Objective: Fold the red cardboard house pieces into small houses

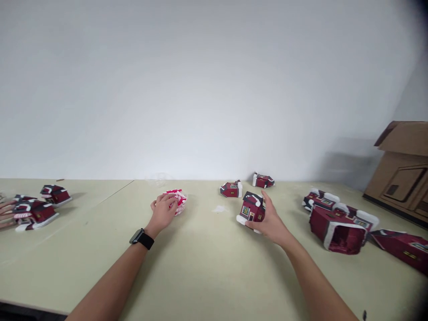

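My left hand (163, 210), with a dark watch on its wrist, reaches over a small heap of red-and-white striped pieces (179, 201) on the table. Its fingers are curled onto the heap; their tips are partly hidden. On the right, my right hand (271, 223) grips a small dark-red toy house (251, 208) between thumb and fingers. The house is slightly tilted, with a dark roof, white snow-like trim and printed windows. Behind it lie a second toy house (230, 189) on its side and a third toy house (263, 180) close to the wall.
Several more toy houses, one with an open hollow underside (346, 238), lie at the right. A brown cardboard box (397, 178) stands behind them. At the far left, another person's hand (6, 211) is at a house with a striped awning (36, 213). A white wall (200, 89) backs the table.
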Demonstrator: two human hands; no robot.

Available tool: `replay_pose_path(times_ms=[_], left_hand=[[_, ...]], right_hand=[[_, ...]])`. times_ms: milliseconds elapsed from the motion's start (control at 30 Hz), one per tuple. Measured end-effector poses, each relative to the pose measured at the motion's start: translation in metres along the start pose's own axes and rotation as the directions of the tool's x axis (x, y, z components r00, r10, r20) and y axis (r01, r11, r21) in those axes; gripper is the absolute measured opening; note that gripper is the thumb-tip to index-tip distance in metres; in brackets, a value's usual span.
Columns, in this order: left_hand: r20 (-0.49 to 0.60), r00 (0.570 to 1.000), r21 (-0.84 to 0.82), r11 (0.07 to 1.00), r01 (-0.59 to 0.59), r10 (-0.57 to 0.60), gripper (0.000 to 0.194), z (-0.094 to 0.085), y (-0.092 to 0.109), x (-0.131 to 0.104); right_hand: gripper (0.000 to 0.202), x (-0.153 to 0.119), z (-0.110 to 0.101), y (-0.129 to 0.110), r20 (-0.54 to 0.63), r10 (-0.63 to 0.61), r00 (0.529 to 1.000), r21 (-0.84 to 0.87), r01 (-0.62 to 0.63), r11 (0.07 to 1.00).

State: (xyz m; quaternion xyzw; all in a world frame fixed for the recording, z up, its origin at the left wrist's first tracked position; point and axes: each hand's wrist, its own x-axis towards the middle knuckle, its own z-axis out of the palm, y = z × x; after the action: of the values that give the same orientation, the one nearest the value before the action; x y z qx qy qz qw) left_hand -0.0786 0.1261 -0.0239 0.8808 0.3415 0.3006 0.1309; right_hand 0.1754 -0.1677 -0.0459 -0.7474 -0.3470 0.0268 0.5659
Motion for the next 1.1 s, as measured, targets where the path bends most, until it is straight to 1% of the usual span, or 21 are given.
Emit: replay_pose_path(times_ms=[100,167,300,367,433,467,533,567,600,633,667,733,767,800,867,900,933,967,1033,1067,1100], left_hand=[[0.0,1.0,-0.019,1.0,0.015,-0.015,0.037,0.001,0.002,0.001],[0.004,0.999,-0.029,0.999,0.046,-0.046,0.036,0.002,0.005,0.002],[-0.021,0.986,-0.069,0.984,0.164,-0.165,0.031,0.004,0.014,0.005],[-0.029,0.98,-0.085,0.977,0.193,-0.196,0.028,0.005,0.016,0.005],[-0.051,0.981,-0.097,0.978,0.183,-0.189,0.026,0.005,0.016,0.004],[-0.082,0.981,-0.105,0.981,0.165,-0.174,0.026,0.005,0.016,0.004],[-0.18,0.975,-0.134,0.985,0.106,-0.129,0.028,0.003,0.016,0.003],[-0.222,0.969,-0.169,0.983,0.075,-0.112,0.029,0.001,0.017,0.002],[-0.241,0.965,-0.226,0.973,0.047,-0.103,0.03,-0.001,0.02,0.001],[-0.228,0.969,-0.305,0.952,0.022,-0.096,0.032,-0.003,0.023,0.0],[-0.187,0.979,-0.399,0.917,0.002,-0.084,0.034,-0.004,0.028,-0.003],[-0.04,0.999,-0.587,0.809,-0.01,-0.017,0.038,-0.003,0.042,-0.011],[0.053,0.998,-0.664,0.748,0.006,0.039,0.038,-0.001,0.051,-0.017],[0.147,0.984,-0.725,0.688,0.038,0.1,0.038,0.002,0.061,-0.024],[0.32,0.923,-0.798,0.586,0.14,0.214,0.038,0.009,0.079,-0.039],[0.375,0.892,-0.81,0.557,0.184,0.251,0.039,0.012,0.088,-0.047],[0.397,0.877,-0.816,0.541,0.203,0.27,0.039,0.014,0.095,-0.053],[0.383,0.881,-0.822,0.538,0.189,0.276,0.038,0.016,0.101,-0.059],[0.315,0.913,-0.821,0.558,0.124,0.26,0.036,0.018,0.108,-0.065],[0.293,0.924,-0.818,0.564,0.109,0.247,0.036,0.018,0.109,-0.066],[0.294,0.926,-0.819,0.561,0.117,0.236,0.037,0.018,0.11,-0.066]], right_hand=[[0.123,-0.006,0.003,-0.016,0.129,0.102,0.986,-0.039,-0.098,0.994],[0.116,-0.009,0.003,-0.025,0.16,0.152,0.975,-0.054,-0.145,0.988],[0.1,-0.012,0.001,-0.035,0.181,0.134,0.974,-0.104,-0.116,0.988],[0.093,-0.013,0.002,-0.036,0.168,0.117,0.979,-0.106,-0.1,0.989],[0.088,-0.012,0.003,-0.035,0.157,0.111,0.981,-0.069,-0.102,0.992],[0.086,-0.011,0.004,-0.034,0.152,0.118,0.981,-0.04,-0.114,0.993],[0.085,-0.01,0.006,-0.031,0.147,0.133,0.98,0.027,-0.139,0.99],[0.085,-0.009,0.007,-0.029,0.144,0.138,0.98,0.054,-0.147,0.988],[0.085,-0.008,0.008,-0.028,0.139,0.14,0.98,0.074,-0.152,0.986],[0.085,-0.008,0.009,-0.027,0.133,0.141,0.981,0.09,-0.153,0.984],[0.085,-0.008,0.01,-0.026,0.126,0.139,0.982,0.102,-0.152,0.983],[0.083,-0.009,0.013,-0.027,0.103,0.128,0.986,0.127,-0.141,0.982],[0.081,-0.01,0.015,-0.029,0.085,0.12,0.989,0.143,-0.131,0.981],[0.078,-0.012,0.017,-0.031,0.063,0.112,0.992,0.16,-0.121,0.98],[0.07,-0.016,0.023,-0.037,0.014,0.104,0.994,0.189,-0.105,0.976],[0.066,-0.018,0.026,-0.04,-0.01,0.102,0.995,0.195,-0.099,0.976],[0.062,-0.02,0.03,-0.043,-0.032,0.1,0.994,0.194,-0.092,0.977],[0.059,-0.022,0.033,-0.046,-0.05,0.094,0.994,0.188,-0.083,0.979],[0.057,-0.026,0.039,-0.051,-0.072,0.081,0.994,0.178,-0.067,0.982],[0.057,-0.028,0.042,-0.053,-0.075,0.077,0.994,0.18,-0.063,0.982],[0.057,-0.03,0.045,-0.055,-0.073,0.075,0.995,0.187,-0.061,0.98]])
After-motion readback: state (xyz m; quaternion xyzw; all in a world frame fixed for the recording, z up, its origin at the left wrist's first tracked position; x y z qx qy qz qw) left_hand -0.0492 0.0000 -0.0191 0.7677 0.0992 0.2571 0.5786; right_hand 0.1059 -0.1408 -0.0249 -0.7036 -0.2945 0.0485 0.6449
